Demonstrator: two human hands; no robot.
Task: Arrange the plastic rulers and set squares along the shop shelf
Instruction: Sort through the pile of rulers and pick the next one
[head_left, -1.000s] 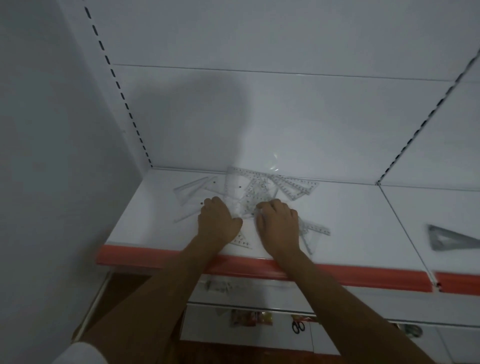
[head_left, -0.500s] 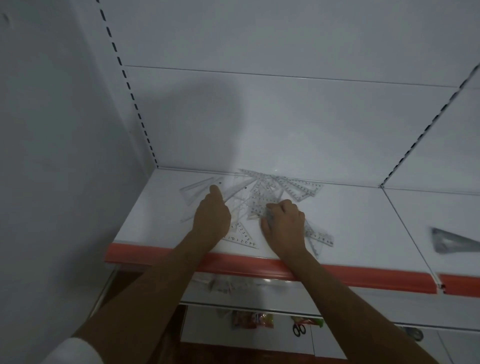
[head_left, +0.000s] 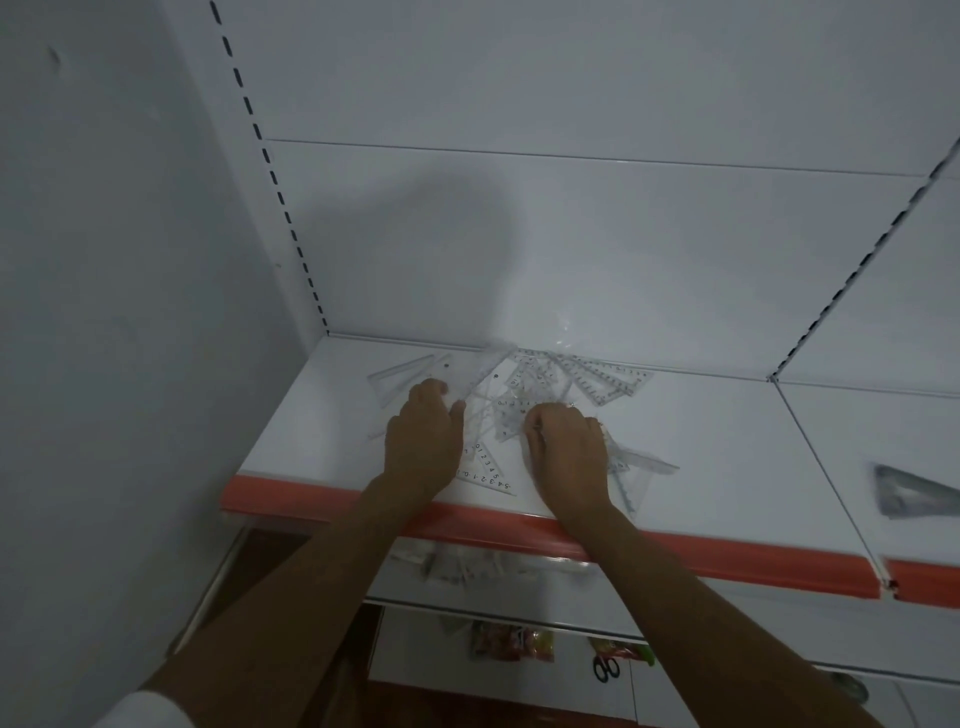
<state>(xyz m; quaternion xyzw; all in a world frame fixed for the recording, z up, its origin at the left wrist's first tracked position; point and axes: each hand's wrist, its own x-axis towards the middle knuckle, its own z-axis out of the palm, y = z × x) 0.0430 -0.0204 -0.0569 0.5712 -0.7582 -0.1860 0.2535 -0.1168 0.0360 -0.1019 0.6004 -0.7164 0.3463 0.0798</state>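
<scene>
Both hands (head_left: 493, 447) press flat on scattered clear rulers (head_left: 524, 405), long axes fanning every way

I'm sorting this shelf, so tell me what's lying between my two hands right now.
In the head view, overlapping clear rulers and set squares lie between the left hand and right hand, including a numbered set square.

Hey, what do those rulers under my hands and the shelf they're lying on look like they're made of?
The rulers and set squares look like clear, glossy plastic: the white shelf shows through them and black scale numbers are printed on them. The shelf looks like white painted sheet metal with a smooth, satin finish, though laminate is possible. Its red front strip looks like shiny plastic.
</scene>
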